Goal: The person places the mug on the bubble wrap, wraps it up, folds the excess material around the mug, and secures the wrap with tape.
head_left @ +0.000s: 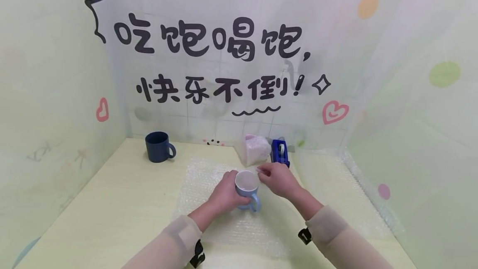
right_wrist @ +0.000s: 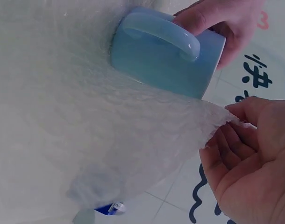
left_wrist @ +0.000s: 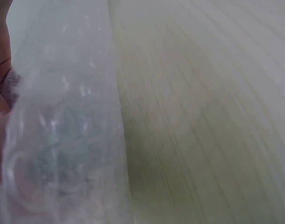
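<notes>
A light blue mug with a white inside stands over a sheet of bubble wrap, its handle towards the front right. My left hand grips the mug from the left side, thumb near the handle. Just right of its rim, my right hand pinches the edge of the bubble wrap. In the right wrist view, those fingers hold the raised wrap beside the blue mug. The left wrist view is mostly filled by the wrap, which hides the mug there.
Behind the hands lies a pinkish-white wrapped bundle. A blue tape dispenser stands next to it. Towards the back left is a dark blue mug. More bubble wrap lies along the right side, and printed walls enclose the table.
</notes>
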